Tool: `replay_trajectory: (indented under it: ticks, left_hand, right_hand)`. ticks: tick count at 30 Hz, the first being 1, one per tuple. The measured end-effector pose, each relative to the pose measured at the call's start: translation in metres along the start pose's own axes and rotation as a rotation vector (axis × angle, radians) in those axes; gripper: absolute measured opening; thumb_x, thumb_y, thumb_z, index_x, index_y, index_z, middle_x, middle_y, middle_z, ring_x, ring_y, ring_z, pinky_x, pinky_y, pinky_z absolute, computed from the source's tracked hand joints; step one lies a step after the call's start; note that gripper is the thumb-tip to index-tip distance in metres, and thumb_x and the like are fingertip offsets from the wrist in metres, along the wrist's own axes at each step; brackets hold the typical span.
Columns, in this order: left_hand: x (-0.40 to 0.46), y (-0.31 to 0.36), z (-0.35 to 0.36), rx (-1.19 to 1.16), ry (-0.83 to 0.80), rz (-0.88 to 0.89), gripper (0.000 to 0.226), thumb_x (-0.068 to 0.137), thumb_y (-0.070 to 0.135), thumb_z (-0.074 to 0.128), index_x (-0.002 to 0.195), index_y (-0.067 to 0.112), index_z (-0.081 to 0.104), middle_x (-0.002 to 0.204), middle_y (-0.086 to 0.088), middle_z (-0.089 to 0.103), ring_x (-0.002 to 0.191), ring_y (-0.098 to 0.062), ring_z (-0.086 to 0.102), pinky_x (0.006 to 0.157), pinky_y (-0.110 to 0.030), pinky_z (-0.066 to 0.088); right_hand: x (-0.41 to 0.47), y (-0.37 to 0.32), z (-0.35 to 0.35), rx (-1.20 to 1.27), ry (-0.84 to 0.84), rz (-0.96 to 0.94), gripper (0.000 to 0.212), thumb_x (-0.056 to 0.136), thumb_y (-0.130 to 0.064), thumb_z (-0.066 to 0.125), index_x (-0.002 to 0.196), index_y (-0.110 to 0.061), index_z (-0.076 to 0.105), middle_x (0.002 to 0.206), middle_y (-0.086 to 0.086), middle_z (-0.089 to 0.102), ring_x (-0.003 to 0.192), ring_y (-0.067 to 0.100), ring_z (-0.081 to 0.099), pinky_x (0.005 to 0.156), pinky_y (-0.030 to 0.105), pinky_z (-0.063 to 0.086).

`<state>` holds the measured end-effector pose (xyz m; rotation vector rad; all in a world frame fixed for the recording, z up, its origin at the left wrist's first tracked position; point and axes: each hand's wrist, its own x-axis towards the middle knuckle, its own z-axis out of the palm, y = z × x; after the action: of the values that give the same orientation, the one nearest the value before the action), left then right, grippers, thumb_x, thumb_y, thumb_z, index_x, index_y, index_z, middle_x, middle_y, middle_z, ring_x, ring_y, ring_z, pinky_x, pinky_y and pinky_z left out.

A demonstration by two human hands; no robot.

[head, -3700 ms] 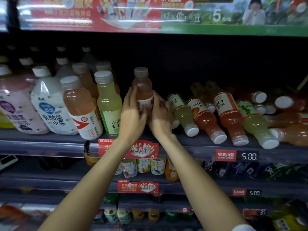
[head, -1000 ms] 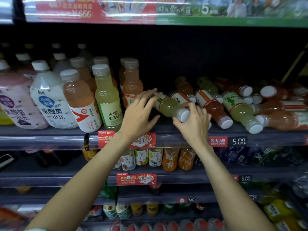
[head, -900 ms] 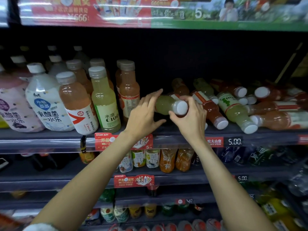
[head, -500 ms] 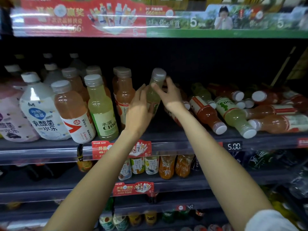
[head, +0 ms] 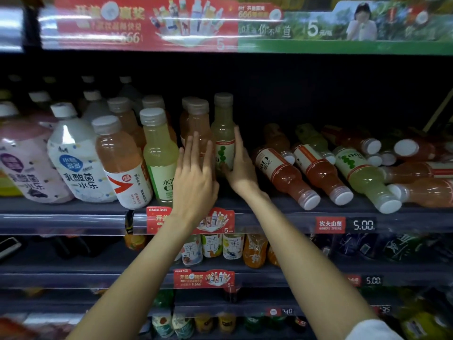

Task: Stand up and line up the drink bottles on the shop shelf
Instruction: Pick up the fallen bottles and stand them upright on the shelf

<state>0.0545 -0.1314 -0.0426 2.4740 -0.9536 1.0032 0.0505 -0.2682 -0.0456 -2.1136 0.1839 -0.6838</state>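
A pale green drink bottle [head: 223, 133] stands upright on the shop shelf [head: 282, 214], just right of two upright orange bottles [head: 196, 128]. My right hand [head: 239, 165] wraps the green bottle's lower right side. My left hand [head: 196, 177] is flat, fingers apart, resting against the orange bottles and the green bottle's left side. To the right, several orange and green bottles [head: 318, 173] lie on their sides, caps toward me.
More upright bottles stand at the left: a green one [head: 159, 153], an orange one [head: 121, 160] and white and pink milky bottles [head: 76, 158]. Red price tags [head: 330, 225] hang on the shelf edge. Lower shelves hold small bottles [head: 212, 245].
The green bottle was lifted off the lying pile, turned upright and set down beside the orange bottles. My left hand flattened against the row.
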Motion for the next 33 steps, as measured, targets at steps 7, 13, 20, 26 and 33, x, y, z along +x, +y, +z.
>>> replay_trajectory:
  ticks: [7, 13, 20, 26, 33]
  left_hand:
    - [0.001, -0.003, 0.000, 0.033, -0.035, 0.015, 0.085, 0.074, 0.012, 0.070, 0.146, 0.000, 0.029, 0.152, -0.030, 0.020, 0.143, -0.039, 0.019, 0.116, -0.044, 0.014]
    - [-0.005, -0.003, -0.003, -0.065, 0.074, 0.030, 0.065, 0.079, 0.011, 0.064, 0.139, 0.002, 0.042, 0.149, -0.025, 0.031, 0.137, -0.038, 0.027, 0.109, -0.042, 0.032]
    - [0.022, 0.037, 0.010, -0.364, -0.044, 0.324, 0.056, 0.081, 0.014, 0.067, 0.133, 0.008, 0.048, 0.129, -0.011, 0.052, 0.118, -0.025, 0.043, 0.094, -0.030, 0.039]
    - [0.060, 0.073, 0.042, -0.341, -0.427, 0.493, 0.083, 0.082, 0.023, 0.071, 0.150, 0.017, 0.024, 0.152, -0.007, 0.032, 0.140, -0.026, 0.025, 0.115, -0.040, 0.022]
    - [0.043, 0.074, 0.023, -0.571, -0.171, 0.243, 0.081, 0.079, 0.052, 0.069, 0.144, 0.022, 0.033, 0.134, -0.005, 0.048, 0.120, -0.024, 0.050, 0.095, -0.038, 0.046]
  right_hand:
    - [0.006, -0.003, 0.005, -0.194, 0.001, 0.032, 0.077, 0.096, -0.024, 0.048, 0.148, -0.038, -0.006, 0.145, 0.013, 0.037, 0.123, 0.030, 0.049, 0.097, 0.044, 0.045]
    - [-0.042, 0.002, -0.056, -0.747, 0.103, -0.248, 0.052, 0.089, -0.017, 0.058, 0.139, -0.016, 0.042, 0.141, 0.013, 0.045, 0.129, 0.032, 0.040, 0.100, 0.043, 0.041]
    - [-0.095, 0.028, -0.113, -1.101, 0.232, 0.064, 0.063, 0.078, -0.049, 0.066, 0.126, -0.012, 0.049, 0.099, 0.019, 0.065, 0.096, 0.037, 0.056, 0.083, 0.043, 0.039]
    - [-0.104, 0.017, -0.125, -0.664, 0.383, 0.078, 0.055, 0.071, -0.036, 0.077, 0.114, -0.014, 0.052, 0.092, 0.013, 0.068, 0.087, 0.032, 0.061, 0.082, 0.038, 0.042]
    - [-0.092, -0.006, -0.145, 0.162, 0.391, -0.012, 0.047, 0.079, -0.016, 0.075, 0.118, -0.023, 0.050, 0.107, -0.011, 0.064, 0.102, 0.002, 0.060, 0.091, 0.022, 0.048]
